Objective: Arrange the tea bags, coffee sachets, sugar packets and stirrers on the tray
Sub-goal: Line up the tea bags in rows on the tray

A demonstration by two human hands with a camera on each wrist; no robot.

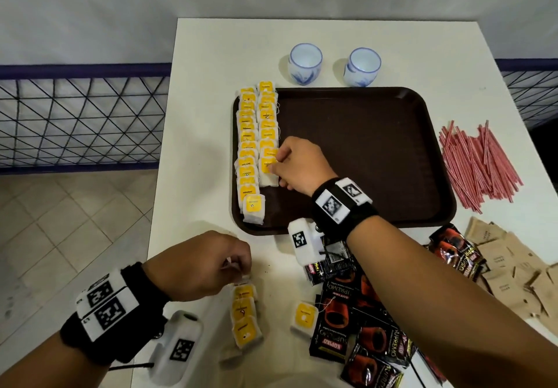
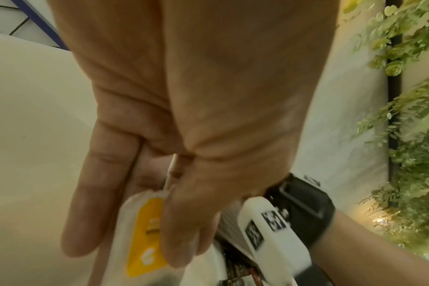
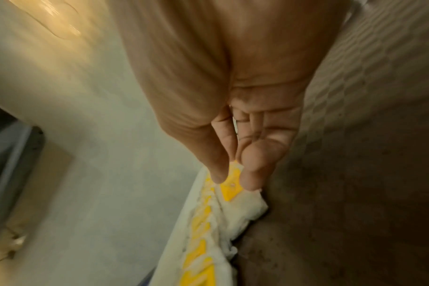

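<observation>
A dark brown tray (image 1: pixel 377 152) lies on the white table. Two rows of yellow-tagged tea bags (image 1: pixel 250 146) run along its left side. My right hand (image 1: pixel 282 166) pinches the nearest tea bag (image 1: pixel 268 170) of the second row, seen as yellow and white under the fingertips (image 3: pixel 250 181) in the right wrist view. My left hand (image 1: pixel 235 264) sits near the table's front left and pinches the top of a short chain of tea bags (image 1: pixel 244 312); that tea bag (image 2: pixel 145 238) hangs between thumb and fingers. One loose tea bag (image 1: pixel 303 316) lies beside the coffee sachets.
Black and red coffee sachets (image 1: pixel 362 321) are piled at the front. Brown sugar packets (image 1: pixel 513 270) lie at the front right. Pink stirrers (image 1: pixel 477 164) lie in a heap right of the tray. Two white and blue cups (image 1: pixel 305 63) stand behind the tray.
</observation>
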